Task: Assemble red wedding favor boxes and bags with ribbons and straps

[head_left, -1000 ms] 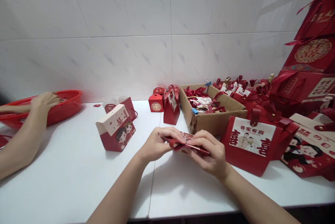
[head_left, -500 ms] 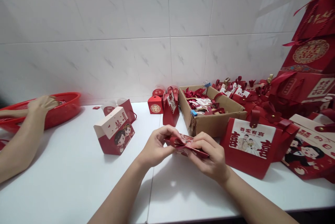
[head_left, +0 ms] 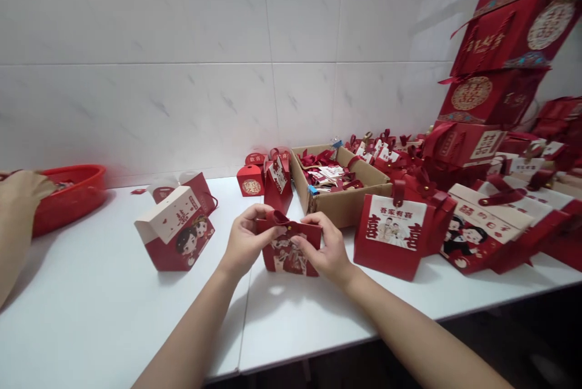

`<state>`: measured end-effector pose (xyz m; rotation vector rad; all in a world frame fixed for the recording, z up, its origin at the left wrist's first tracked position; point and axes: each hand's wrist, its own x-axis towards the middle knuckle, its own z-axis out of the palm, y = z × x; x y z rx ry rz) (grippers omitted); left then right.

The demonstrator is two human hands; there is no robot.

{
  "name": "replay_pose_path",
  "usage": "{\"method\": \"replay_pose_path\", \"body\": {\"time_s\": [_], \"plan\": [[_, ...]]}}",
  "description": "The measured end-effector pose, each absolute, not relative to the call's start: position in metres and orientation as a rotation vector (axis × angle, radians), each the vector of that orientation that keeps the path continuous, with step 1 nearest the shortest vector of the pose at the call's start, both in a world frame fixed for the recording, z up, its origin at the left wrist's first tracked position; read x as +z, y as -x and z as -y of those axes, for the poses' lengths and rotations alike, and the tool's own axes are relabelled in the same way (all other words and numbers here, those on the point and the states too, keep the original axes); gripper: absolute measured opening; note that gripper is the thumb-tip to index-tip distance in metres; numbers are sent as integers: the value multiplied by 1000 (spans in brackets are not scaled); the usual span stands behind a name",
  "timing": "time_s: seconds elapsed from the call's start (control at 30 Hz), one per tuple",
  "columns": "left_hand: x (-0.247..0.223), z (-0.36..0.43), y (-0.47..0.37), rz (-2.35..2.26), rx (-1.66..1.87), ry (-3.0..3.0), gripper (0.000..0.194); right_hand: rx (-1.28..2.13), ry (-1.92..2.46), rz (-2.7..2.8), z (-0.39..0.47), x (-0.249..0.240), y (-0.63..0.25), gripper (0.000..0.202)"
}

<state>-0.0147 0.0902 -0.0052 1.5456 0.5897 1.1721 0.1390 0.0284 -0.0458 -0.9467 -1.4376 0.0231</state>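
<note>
Between my two hands stands a small red gift box [head_left: 291, 259] with a printed picture on its front and a gold stud on the strap at its top. My left hand [head_left: 249, 242] grips its upper left side, thumb lying by the stud. On the upper right edge my right hand [head_left: 325, 246] is closed, thumb on the front face and fingers behind. A red strap loop [head_left: 277, 217] rises from the box's top. Just right of my right hand is a finished-looking red gift box [head_left: 386, 256] with a white printed card.
A cardboard carton [head_left: 359, 204] of red straps and cards stands behind my hands. Left is an open-topped cartoon-printed box [head_left: 175, 243], then a red plastic basket [head_left: 77, 201] with a co-worker's arm [head_left: 18, 219]. Stacked red boxes [head_left: 491, 95] tower at right.
The box has tilted from nearly flat to upright, its printed front now facing me. My view has turned right. The co-worker's arm has moved at the basket.
</note>
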Motion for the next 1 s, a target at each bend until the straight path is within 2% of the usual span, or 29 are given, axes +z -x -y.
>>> {"method": "replay_pose_path", "body": {"time_s": [0.17,0.47,0.67,0.77,0.87,1.0], "plan": [[-8,-93,15,-652,1210,-1596,27,263,989,1385,-33,-50,-138,21],[-6,-98,18,-767,1380,-1709,18,355,964,1461,-35,-48,-130,22],[-7,-98,16,-663,1317,-1655,30,354,989,1469,-41,-52,-127,24],[-13,-102,13,-631,1284,-1688,44,166,1045,1467,-32,-48,-121,29],[-24,-107,10,-677,1250,-1778,55,-149,1101,1471,-5,-38,-127,53],[-40,-110,6,-670,1183,-1822,52,-577,1183,1179,37,-28,-174,62]]}}
